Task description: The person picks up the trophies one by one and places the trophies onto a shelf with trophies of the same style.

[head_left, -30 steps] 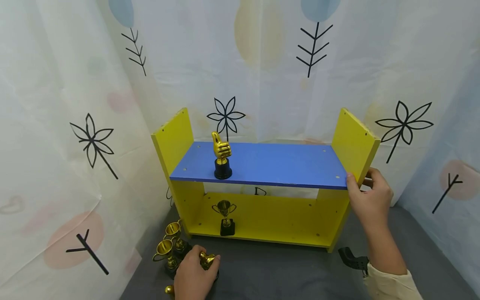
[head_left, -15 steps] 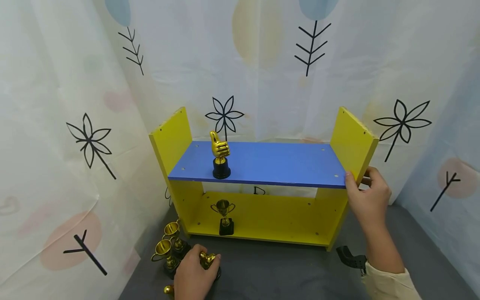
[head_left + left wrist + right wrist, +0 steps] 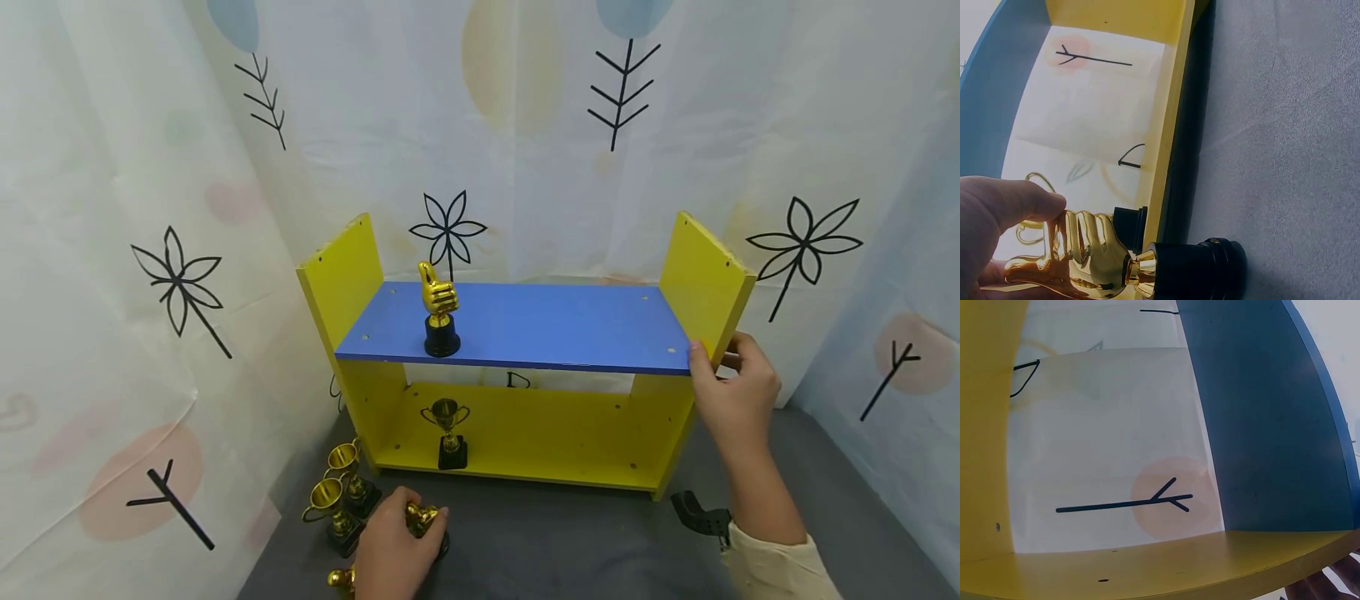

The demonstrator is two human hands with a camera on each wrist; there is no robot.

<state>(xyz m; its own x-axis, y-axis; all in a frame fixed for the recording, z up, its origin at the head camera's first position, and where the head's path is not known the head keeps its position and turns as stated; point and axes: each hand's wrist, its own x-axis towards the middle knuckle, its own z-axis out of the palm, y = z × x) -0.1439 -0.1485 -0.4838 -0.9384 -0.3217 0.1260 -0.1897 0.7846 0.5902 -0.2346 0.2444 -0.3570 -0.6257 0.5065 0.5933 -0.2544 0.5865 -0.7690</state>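
Observation:
My left hand (image 3: 397, 546) pinches a gold thumbs-up trophy (image 3: 1088, 253) by its golden fist, thumb on one side and fingers on the other. Its round black base (image 3: 1194, 272) points toward the grey cloth in the left wrist view. My right hand (image 3: 738, 400) grips the right side panel (image 3: 708, 279) of a yellow and blue shelf, thumb on the front edge and fingers behind. Another thumbs-up trophy (image 3: 440, 308) stands on the blue upper board (image 3: 547, 325). A two-handled cup trophy (image 3: 450, 433) stands on the yellow lower board (image 3: 547, 437), toward the left.
Two gold cup trophies (image 3: 330, 500) stand on the grey cloth (image 3: 570, 542) left of the shelf. Part of another gold trophy (image 3: 341, 579) shows beside my left wrist. A black curved strap piece (image 3: 697, 515) lies by my right sleeve. Patterned white curtains (image 3: 525, 167) surround the back and sides.
My left hand has shifted slightly right with the thumbs-up trophy. My right hand keeps its hold on the shelf panel. The whole head view has drifted a little.

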